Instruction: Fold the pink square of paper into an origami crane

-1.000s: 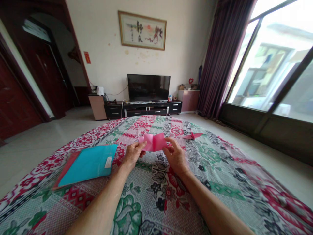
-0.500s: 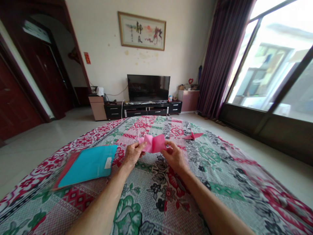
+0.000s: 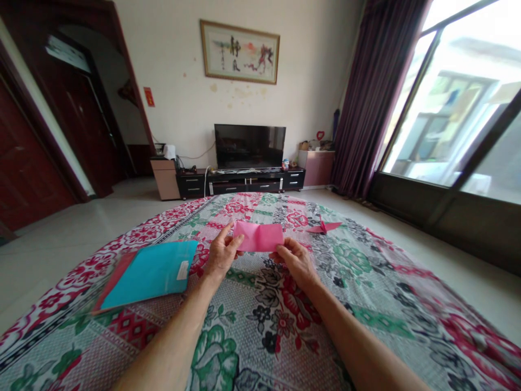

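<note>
A pink paper (image 3: 260, 237), a wide rectangle with a crease down its middle, is stretched between my two hands above the patterned tablecloth (image 3: 228, 304). My left hand (image 3: 223, 251) pinches its left end, thumb in front and a finger raised along the edge. At the lower right corner my right hand (image 3: 296, 262) grips the paper between thumb and fingers. Beyond my right hand lies a folded pink paper figure (image 3: 324, 227) with pointed ends, touched by neither hand.
Left of my left hand lies a blue packet (image 3: 150, 274) with a white label, over something reddish. Past the table's far edge stand a television (image 3: 250, 146) and a low black cabinet (image 3: 192, 185). A purple curtain (image 3: 362, 103) hangs at the right.
The pink paper was bent and uneven; now it is flatter and wider. My right hand has moved slightly right, and the camera view has shifted a little.
</note>
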Demonstrator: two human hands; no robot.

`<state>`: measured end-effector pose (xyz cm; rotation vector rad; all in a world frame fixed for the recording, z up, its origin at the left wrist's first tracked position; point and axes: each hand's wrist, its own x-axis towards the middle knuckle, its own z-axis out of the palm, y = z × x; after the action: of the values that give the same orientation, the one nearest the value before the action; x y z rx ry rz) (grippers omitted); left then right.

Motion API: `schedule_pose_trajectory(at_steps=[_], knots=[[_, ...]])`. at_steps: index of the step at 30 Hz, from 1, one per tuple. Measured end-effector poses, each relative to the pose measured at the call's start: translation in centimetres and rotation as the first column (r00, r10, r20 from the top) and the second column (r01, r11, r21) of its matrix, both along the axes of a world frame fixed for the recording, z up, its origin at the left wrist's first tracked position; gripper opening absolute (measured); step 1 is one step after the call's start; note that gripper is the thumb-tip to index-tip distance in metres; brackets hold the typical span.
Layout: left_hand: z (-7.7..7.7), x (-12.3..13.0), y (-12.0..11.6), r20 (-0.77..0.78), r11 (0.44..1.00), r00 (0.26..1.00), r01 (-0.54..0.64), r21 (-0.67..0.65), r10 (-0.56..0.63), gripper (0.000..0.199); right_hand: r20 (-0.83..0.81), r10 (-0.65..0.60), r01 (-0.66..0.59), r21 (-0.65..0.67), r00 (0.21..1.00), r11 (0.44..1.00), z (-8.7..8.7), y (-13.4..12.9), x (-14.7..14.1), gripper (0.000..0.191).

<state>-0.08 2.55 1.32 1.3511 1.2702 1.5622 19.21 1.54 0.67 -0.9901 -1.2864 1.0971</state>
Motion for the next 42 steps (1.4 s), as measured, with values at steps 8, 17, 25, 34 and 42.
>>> schedule_pose_trajectory(at_steps=[8, 17, 25, 34, 42], knots=[[0.35, 0.38, -0.46, -0.082, 0.993, 0.996, -0.025, 0.114, 0.034, 0.069, -0.163, 0.053, -0.058, -0.024, 0.985, 0.998, -0.11, 0.07, 0.26, 0.019], [0.34, 0.43, -0.31, 0.076, 0.997, 0.995, 0.062, -0.035, -0.059, 0.027, -0.301, 0.075, -0.082, -0.013, 0.951, 0.997, -0.24, 0.33, 0.45, 0.017], [0.48, 0.07, -0.28, 0.395, 0.967, 0.904, 0.226, -0.118, -0.163, 0.024, -0.416, 0.089, -0.138, -0.087, 0.905, 0.987, 0.0, 0.51, 0.6, 0.012], [0.49, 0.06, -0.32, 0.492, 0.948, 0.843, 0.304, -0.1, -0.218, 0.022, -0.403, 0.078, -0.125, -0.092, 0.912, 0.988, -0.21, 0.66, 0.48, 0.016], [0.44, 0.18, -0.39, 0.403, 0.946, 0.892, 0.288, -0.151, -0.207, 0.023, -0.362, 0.1, -0.144, -0.096, 0.927, 0.985, -0.14, 0.51, 0.5, 0.013]])
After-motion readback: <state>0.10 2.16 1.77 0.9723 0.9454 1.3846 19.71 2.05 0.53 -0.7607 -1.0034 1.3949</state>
